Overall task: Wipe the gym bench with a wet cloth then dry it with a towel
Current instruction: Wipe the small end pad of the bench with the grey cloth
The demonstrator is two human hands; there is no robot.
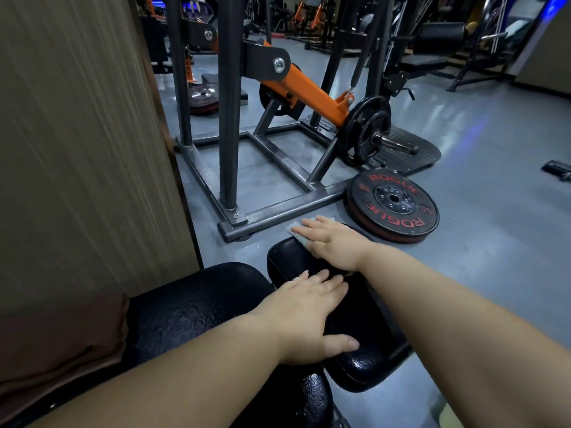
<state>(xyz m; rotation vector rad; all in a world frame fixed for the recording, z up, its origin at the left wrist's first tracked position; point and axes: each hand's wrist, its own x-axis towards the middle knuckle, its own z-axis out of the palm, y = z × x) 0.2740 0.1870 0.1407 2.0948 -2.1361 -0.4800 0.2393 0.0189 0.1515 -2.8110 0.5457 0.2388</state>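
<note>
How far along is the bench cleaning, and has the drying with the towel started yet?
Done: the bench glistens at its near end, so that part looks already wiped. In hand: the right hand presses a pale cloth flat on the far end, while the left hand rests flat on the pad. Left: drying; no towel is clearly in view.

A: What covers the arms?
B: Only skin. The left forearm (pixel 185 366) and right forearm (pixel 463 319) are bare from the edge of view to the wrist.
A: And the hands?
B: Bare as well. The left hand (pixel 309 316) shows a short, rounded thumbnail (pixel 352 343); the right hand (pixel 333 245) has full, tapering fingers, its nails too small to judge.
</note>
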